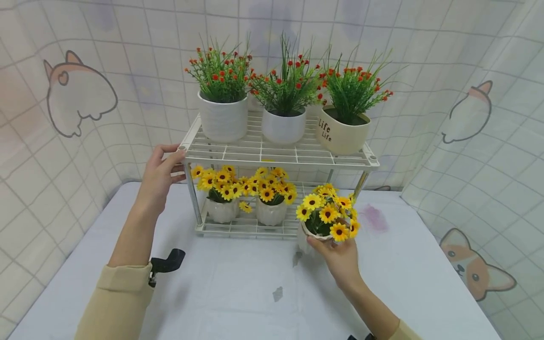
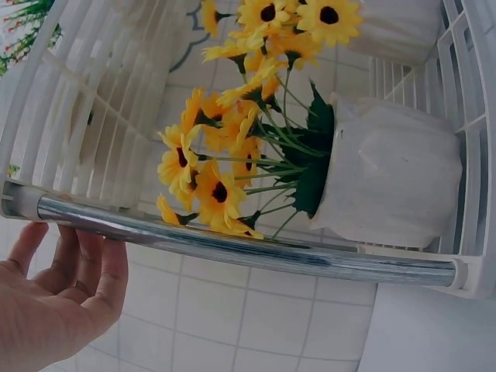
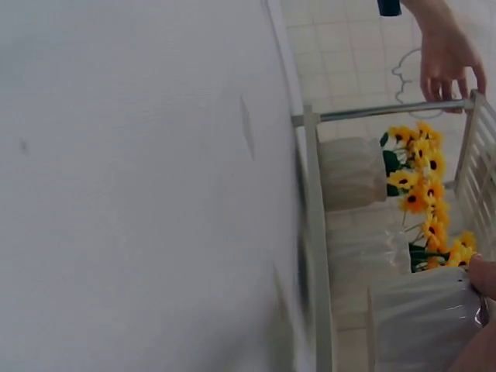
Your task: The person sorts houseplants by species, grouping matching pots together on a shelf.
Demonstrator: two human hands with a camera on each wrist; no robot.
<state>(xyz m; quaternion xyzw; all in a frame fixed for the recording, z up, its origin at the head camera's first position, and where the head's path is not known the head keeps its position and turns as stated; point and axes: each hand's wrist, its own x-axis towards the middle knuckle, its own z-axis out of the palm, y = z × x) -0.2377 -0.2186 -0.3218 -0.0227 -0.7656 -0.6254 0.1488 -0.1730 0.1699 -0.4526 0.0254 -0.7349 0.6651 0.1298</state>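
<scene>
My right hand [image 1: 342, 259] grips a white pot of yellow sunflowers [image 1: 328, 215] by its rim, in front of the lower shelf's right end. In the right wrist view that white pot [image 3: 422, 322] is partly cut off by the frame edge. My left hand [image 1: 160, 175] holds the upper left corner of the white two-tier rack [image 1: 272, 161]; in the left wrist view its fingers [image 2: 112, 267] touch the metal post [image 2: 248, 244]. Two more potted sunflowers, a left one [image 1: 223, 208] and a middle one [image 1: 271, 212], stand on the lower shelf.
On the upper shelf stand a ribbed white pot [image 1: 223, 118], a smooth white pot [image 1: 284, 126] and a cream "Life" pot [image 1: 342, 134], all with red-flowered greenery. The rack stands on a white-covered table [image 1: 238, 293] before a tile-patterned curtain [image 1: 148, 94].
</scene>
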